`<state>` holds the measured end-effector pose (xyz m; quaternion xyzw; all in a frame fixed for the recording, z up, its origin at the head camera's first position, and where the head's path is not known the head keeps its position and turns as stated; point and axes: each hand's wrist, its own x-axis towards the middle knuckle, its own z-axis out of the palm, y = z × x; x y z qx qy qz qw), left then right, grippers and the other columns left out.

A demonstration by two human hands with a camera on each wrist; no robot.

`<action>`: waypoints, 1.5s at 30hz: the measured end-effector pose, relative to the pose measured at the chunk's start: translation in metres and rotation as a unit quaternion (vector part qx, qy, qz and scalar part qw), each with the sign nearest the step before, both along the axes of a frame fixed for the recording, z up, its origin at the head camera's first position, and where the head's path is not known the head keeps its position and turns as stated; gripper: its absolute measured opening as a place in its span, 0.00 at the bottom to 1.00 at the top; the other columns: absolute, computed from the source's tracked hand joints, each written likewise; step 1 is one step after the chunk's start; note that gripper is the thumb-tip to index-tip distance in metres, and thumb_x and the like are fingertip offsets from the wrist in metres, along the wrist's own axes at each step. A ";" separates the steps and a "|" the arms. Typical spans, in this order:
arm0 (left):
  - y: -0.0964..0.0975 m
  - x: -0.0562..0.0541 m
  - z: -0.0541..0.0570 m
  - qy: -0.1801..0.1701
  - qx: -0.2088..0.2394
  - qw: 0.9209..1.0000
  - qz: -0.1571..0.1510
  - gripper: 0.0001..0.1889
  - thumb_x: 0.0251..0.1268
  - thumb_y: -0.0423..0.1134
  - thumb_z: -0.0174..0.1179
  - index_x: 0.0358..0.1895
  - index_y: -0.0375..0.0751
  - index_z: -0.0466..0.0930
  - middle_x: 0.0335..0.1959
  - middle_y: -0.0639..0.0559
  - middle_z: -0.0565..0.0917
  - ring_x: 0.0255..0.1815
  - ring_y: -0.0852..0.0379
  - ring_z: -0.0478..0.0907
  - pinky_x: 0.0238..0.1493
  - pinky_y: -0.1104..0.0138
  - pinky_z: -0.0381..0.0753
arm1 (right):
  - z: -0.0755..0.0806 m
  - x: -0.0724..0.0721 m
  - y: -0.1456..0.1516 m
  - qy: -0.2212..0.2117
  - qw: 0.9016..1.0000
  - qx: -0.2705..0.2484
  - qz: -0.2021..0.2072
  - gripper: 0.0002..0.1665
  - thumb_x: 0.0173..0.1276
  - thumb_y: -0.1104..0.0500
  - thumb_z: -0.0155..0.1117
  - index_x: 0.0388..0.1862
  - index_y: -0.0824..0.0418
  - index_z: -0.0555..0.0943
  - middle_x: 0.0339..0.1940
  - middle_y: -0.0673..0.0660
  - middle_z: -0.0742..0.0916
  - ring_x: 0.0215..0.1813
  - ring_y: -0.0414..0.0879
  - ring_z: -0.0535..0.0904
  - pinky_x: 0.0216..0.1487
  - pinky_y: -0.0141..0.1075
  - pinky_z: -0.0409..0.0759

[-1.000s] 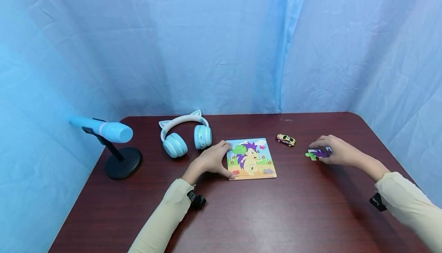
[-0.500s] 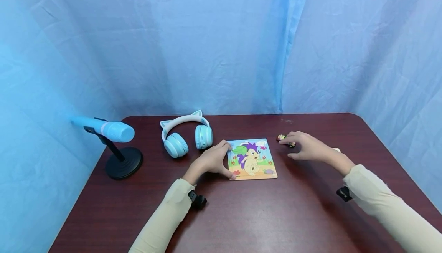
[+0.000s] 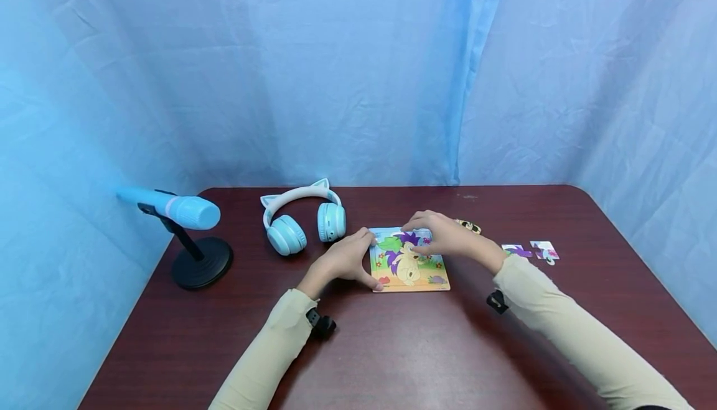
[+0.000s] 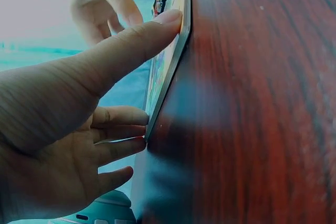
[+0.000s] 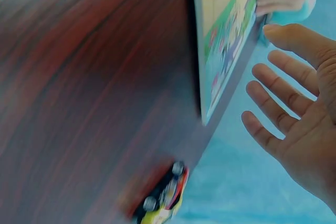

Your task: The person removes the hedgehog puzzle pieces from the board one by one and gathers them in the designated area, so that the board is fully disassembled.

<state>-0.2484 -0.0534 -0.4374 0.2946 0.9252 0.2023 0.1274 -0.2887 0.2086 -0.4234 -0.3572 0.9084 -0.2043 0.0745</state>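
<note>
A square hedgehog jigsaw puzzle [image 3: 411,278] lies flat in the middle of the table in the head view. My left hand [image 3: 346,259] rests along its left edge. In the left wrist view the thumb lies on one corner and fairly straight fingers touch the side. Over the puzzle's upper right hovers my right hand [image 3: 445,236], covering part of the picture. The right wrist view shows that palm bare with its fingers loosely spread. Two loose puzzle pieces, one purple and white [image 3: 516,250] and one pale with pink [image 3: 544,250], lie to the right.
A small yellow toy car [image 3: 469,226] sits behind my right wrist, partly hidden. Blue cat-ear headphones [image 3: 332,220] lie at the back, left of the puzzle. Further left a blue microphone [image 3: 193,212] leans on a round black stand [image 3: 201,264]. Blue curtains [image 3: 347,86] surround the dark wooden table [image 3: 392,360].
My right hand has moved left from the loose pieces, past the toy car, to above the puzzle. The loose pieces now show. My left hand stays at the puzzle's edge.
</note>
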 end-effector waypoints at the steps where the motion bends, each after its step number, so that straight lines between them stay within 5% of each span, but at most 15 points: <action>1: 0.000 0.000 0.000 0.000 -0.004 1.000 0.000 0.47 0.48 0.58 0.79 0.67 0.34 0.70 0.61 0.42 0.74 0.56 0.49 0.76 0.60 0.56 0.79 | -0.001 0.000 -0.005 -0.002 1.000 0.002 0.002 0.25 0.64 0.59 0.74 0.61 0.62 0.84 0.56 0.60 0.86 0.60 0.56 0.79 0.61 0.55 0.79; 15: 0.003 0.001 -0.003 0.010 -0.021 1.000 -0.004 0.45 0.46 0.60 0.80 0.64 0.36 0.75 0.58 0.45 0.75 0.52 0.51 0.77 0.57 0.58 0.80 | -0.023 -0.010 -0.033 -0.007 1.000 0.021 0.006 0.27 0.63 0.57 0.75 0.61 0.62 0.84 0.56 0.58 0.85 0.59 0.53 0.79 0.59 0.49 0.80; 34: 0.000 0.001 0.001 -0.012 -0.009 1.000 0.003 0.46 0.49 0.57 0.79 0.68 0.35 0.71 0.62 0.43 0.74 0.59 0.50 0.77 0.62 0.57 0.79 | -0.021 -0.016 -0.040 -0.020 1.000 0.010 0.011 0.27 0.63 0.58 0.77 0.60 0.63 0.84 0.54 0.60 0.85 0.57 0.54 0.81 0.57 0.48 0.81; 45: 0.000 -0.001 0.001 -0.015 0.000 1.000 0.008 0.43 0.46 0.56 0.81 0.60 0.35 0.73 0.56 0.44 0.74 0.51 0.51 0.77 0.57 0.58 0.80 | -0.013 -0.014 -0.045 -0.031 0.999 0.025 -0.007 0.27 0.63 0.59 0.76 0.61 0.64 0.83 0.55 0.61 0.84 0.58 0.56 0.79 0.58 0.49 0.80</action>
